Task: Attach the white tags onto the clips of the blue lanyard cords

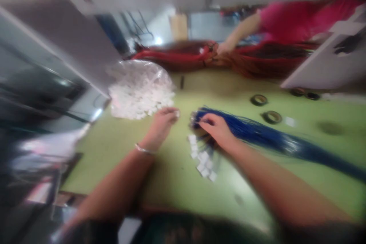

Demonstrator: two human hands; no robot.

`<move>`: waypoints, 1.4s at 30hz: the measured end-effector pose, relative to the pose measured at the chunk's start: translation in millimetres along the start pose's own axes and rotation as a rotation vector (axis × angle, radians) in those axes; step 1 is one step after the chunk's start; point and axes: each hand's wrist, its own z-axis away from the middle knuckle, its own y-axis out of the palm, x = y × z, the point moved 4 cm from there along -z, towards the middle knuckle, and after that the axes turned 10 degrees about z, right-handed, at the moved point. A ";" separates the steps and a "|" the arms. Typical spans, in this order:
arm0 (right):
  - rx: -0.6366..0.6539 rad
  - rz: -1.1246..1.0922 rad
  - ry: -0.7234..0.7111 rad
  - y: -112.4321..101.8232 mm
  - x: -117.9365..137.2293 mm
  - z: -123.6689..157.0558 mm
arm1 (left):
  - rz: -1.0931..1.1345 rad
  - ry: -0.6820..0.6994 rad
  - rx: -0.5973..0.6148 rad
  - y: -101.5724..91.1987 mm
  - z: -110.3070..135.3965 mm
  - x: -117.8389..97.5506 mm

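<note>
The picture is smeared by motion. My left hand reaches toward a clear bag of small white plastic pieces, its fingertips pinched on what looks like one white piece. My right hand rests on the near end of a long bundle of blue wires, fingers curled over the wire ends. Several small white connectors lie on the green table just below that hand, attached to thin wire ends.
Another person in a pink top handles a bundle of red wires at the far side. Tape rolls lie past the blue bundle. A white box stands at right, and grey machine panels at left.
</note>
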 end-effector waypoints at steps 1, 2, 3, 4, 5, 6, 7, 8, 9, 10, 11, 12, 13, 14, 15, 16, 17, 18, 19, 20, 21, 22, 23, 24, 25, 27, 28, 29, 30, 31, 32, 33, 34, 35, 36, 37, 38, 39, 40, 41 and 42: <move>0.001 0.013 -0.008 0.4 0.9 0.6 | 0.112 -0.078 0.051 9.3 7.0 2.1; 0.000 0.029 -0.018 0.5 1.8 1.4 | 0.187 -0.136 0.105 18.3 13.5 3.4; -0.003 0.047 -0.032 0.7 2.6 2.2 | 0.234 -0.176 0.158 26.3 19.1 4.2; -0.008 0.063 -0.048 0.7 3.4 3.0 | 0.267 -0.210 0.202 32.8 23.9 5.0; -0.015 0.078 -0.064 0.6 3.9 3.8 | 0.289 -0.238 0.237 37.9 27.6 5.7; -0.023 0.091 -0.080 0.5 4.2 4.5 | 0.302 -0.260 0.265 41.6 30.5 6.4; -0.029 0.101 -0.093 0.5 4.3 5.1 | 0.310 -0.279 0.285 44.1 32.7 7.0; -0.035 0.105 -0.103 0.5 4.1 5.5 | 0.314 -0.295 0.298 45.8 34.4 7.4; -0.042 0.106 -0.110 0.5 3.8 5.8 | 0.315 -0.308 0.307 46.9 35.7 7.7; -0.048 0.103 -0.116 0.6 3.4 6.0 | 0.313 -0.320 0.317 47.9 36.9 7.9; -0.052 0.100 -0.122 0.8 3.0 6.0 | 0.310 -0.330 0.326 48.7 37.8 8.0; -0.054 0.101 -0.129 1.1 2.6 6.0 | 0.306 -0.336 0.331 49.3 38.5 8.0; -0.055 0.109 -0.136 1.7 2.1 6.0 | 0.301 -0.340 0.332 49.7 38.9 8.1; -0.053 0.125 -0.143 2.6 1.6 5.9 | 0.297 -0.342 0.328 49.8 39.0 8.4; -0.052 0.147 -0.148 3.6 0.9 5.9 | 0.294 -0.344 0.323 49.7 38.8 8.8; -0.053 0.170 -0.150 4.7 0.0 6.0 | 0.293 -0.346 0.317 49.4 38.3 9.3; -0.058 0.192 -0.150 5.7 -0.9 6.2 | 0.292 -0.350 0.312 49.0 37.7 10.1; -0.064 0.214 -0.151 6.7 -1.7 6.5 | 0.291 -0.356 0.309 48.5 37.0 11.0; -0.070 0.237 -0.156 7.7 -2.2 7.0 | 0.290 -0.361 0.307 48.0 36.3 12.0; -0.075 0.261 -0.164 8.5 -2.3 7.7 | 0.288 -0.365 0.305 47.3 35.6 13.1; -0.075 0.286 -0.177 9.3 -2.0 8.5 | 0.284 -0.368 0.303 46.4 34.9 14.3; -0.074 0.313 -0.188 9.8 -1.4 9.4 | 0.273 -0.368 0.301 45.6 34.3 15.6; -0.075 0.339 -0.197 10.1 -0.6 10.3 | 0.256 -0.366 0.301 44.7 33.9 16.9; -0.078 0.361 -0.202 10.0 0.1 11.1 | 0.233 -0.361 0.300 43.8 33.6 18.2; -0.079 0.377 -0.203 9.8 0.8 11.8 | 0.204 -0.356 0.301 43.1 33.4 19.4; -0.083 0.398 -0.200 9.2 1.7 12.3 | 0.163 -0.345 0.300 42.6 33.3 20.9; -0.084 0.403 -0.197 9.0 1.8 12.2 | 0.161 -0.342 0.295 42.7 33.3 21.2; -0.083 0.405 -0.196 8.9 1.8 12.1 | 0.170 -0.343 0.287 43.0 33.3 21.2; -0.084 0.406 -0.193 8.8 1.8 11.9 | 0.186 -0.345 0.281 43.5 33.4 21.0; -0.086 0.407 -0.191 8.7 1.8 11.7 | 0.203 -0.348 0.277 43.9 33.4 20.6; -0.088 0.412 -0.189 8.7 2.1 11.7 | 0.210 -0.350 0.275 44.2 33.4 20.3; -0.086 0.418 -0.187 8.7 2.5 11.8 | 0.202 -0.350 0.275 44.0 33.2 20.1; -0.082 0.428 -0.184 9.0 3.1 12.1 | 0.179 -0.346 0.276 43.4 33.0 20.1; -0.077 0.442 -0.180 9.4 3.6 12.4 | 0.143 -0.334 0.275 42.3 32.6 20.2; -0.071 0.455 -0.174 10.0 3.9 12.7 | 0.095 -0.314 0.273 40.9 32.1 20.5; -0.065 0.467 -0.166 10.8 3.8 12.9 | 0.041 -0.287 0.272 39.6 31.6 20.9; -0.063 0.473 -0.156 11.6 3.2 12.9 | -0.014 -0.255 0.275 38.7 31.2 21.4; -0.063 0.472 -0.146 12.3 2.1 12.7 | -0.065 -0.220 0.277 38.2 31.0 21.9; -0.066 0.460 -0.140 12.8 0.7 12.1 | -0.107 -0.185 0.277 38.0 30.8 22.6; -0.065 0.438 -0.140 13.1 -0.9 11.4 | -0.139 -0.156 0.275 37.9 30.7 23.4; -0.061 0.406 -0.144 13.0 -2.5 10.4 | -0.158 -0.137 0.273 38.0 30.7 24.6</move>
